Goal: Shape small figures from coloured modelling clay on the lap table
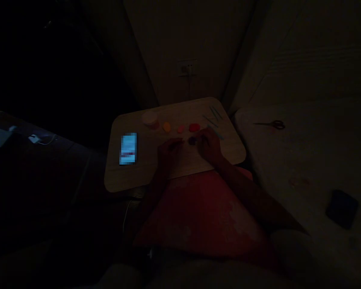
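Note:
The picture is very dark. Over the front of a small wooden table (147, 156), my left hand (170, 149) has its fingers drawn together, pointing right; what they pinch, if anything, I cannot make out. My right hand (209, 144) is curled, its fingertips at a small dark lump (192, 141) that it seems to pinch. Just beyond my hands lie a red lump (194, 127), a pink lump (181, 129) and an orange lump (166, 127), which look like modelling clay. A pale tub (150, 119) stands left of them.
A lit phone (128, 148) lies on the table's left side. Several thin sticks or tools (215, 113) lie at the back right. Scissors (270, 124) and a dark pouch-like object (342, 208) rest on the pale surface to the right. A wall socket (186, 68) holds a plug.

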`<state>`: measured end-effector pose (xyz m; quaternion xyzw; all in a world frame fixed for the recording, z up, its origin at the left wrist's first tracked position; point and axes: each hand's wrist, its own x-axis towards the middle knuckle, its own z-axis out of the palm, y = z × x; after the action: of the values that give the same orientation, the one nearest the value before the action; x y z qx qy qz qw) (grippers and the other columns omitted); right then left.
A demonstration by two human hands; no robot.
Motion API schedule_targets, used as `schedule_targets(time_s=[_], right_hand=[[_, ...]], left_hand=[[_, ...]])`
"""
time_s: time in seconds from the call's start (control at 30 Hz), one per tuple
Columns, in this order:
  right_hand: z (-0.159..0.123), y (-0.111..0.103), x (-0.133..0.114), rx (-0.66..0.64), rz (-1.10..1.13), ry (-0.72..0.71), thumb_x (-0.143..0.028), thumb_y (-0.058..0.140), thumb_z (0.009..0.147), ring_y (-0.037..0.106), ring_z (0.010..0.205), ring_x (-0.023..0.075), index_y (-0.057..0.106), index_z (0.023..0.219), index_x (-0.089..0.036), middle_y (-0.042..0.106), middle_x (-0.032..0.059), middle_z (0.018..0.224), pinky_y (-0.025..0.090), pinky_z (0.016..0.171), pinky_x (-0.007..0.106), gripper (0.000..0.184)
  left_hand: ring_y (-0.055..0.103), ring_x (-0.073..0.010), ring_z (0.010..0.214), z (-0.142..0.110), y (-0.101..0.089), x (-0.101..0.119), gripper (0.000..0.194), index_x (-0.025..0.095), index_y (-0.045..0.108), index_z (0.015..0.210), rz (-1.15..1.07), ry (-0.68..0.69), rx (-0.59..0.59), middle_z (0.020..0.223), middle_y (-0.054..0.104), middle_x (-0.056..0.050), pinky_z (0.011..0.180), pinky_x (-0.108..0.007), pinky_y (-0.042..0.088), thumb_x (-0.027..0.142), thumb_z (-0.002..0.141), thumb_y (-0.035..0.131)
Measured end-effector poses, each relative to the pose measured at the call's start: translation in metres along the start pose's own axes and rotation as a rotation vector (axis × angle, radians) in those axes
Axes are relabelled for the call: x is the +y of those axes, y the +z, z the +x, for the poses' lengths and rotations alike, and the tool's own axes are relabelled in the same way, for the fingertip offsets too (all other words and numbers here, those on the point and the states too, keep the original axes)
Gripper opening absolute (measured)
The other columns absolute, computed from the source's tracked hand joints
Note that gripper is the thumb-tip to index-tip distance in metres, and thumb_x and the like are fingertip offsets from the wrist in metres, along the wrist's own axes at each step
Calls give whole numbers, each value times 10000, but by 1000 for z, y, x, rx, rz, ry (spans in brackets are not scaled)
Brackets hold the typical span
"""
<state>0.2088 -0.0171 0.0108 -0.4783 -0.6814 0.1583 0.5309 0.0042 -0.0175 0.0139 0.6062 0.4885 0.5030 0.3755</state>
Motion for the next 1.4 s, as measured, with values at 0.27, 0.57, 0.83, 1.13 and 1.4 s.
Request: schedule_targets(time_s=[0.27,0.57,0.83,1.13,1.4], right_hand=[[-3,2,8,-5,-18,-1,-140,448,864,616,945,256,684,920,-214,645,95,929,505,890,420,254],[-2,5,11,-23,-67,57,-215,444,951,613,936,265,690,923,-214,661,102,937,508,901,438,247],[-3,7,2,-178,-228,111,-282,660,846,646,968,303,704,1258,-208,686,140,1145,551,868,452,421],[-3,8,3,-248,-306,115,-338,718,875,667,1002,311,719,1189,-223,721,133,1146,552,845,440,334],[-4,7,-1,-185,-270,186,-526,754,839,653,797,270,656,1040,-231,747,96,942,516,724,381,369]], left_hand=[[611,-135,588,-1,-4,4,384,179,688,614,106,-34,-2,611,677,-15,585,-251,482,374,940,633],[731,-188,908,1,-2,-1,133,200,795,930,54,30,-22,971,800,-54,850,-305,579,216,828,712],[695,-174,787,2,-3,-3,99,193,774,823,89,22,8,827,765,-25,766,-283,553,290,806,772],[698,-184,833,3,-4,1,160,210,809,940,102,65,-11,914,782,-50,805,-300,567,263,890,667],[712,-189,919,2,-3,0,100,208,770,915,63,59,-5,957,771,-48,892,-319,574,225,824,730]])
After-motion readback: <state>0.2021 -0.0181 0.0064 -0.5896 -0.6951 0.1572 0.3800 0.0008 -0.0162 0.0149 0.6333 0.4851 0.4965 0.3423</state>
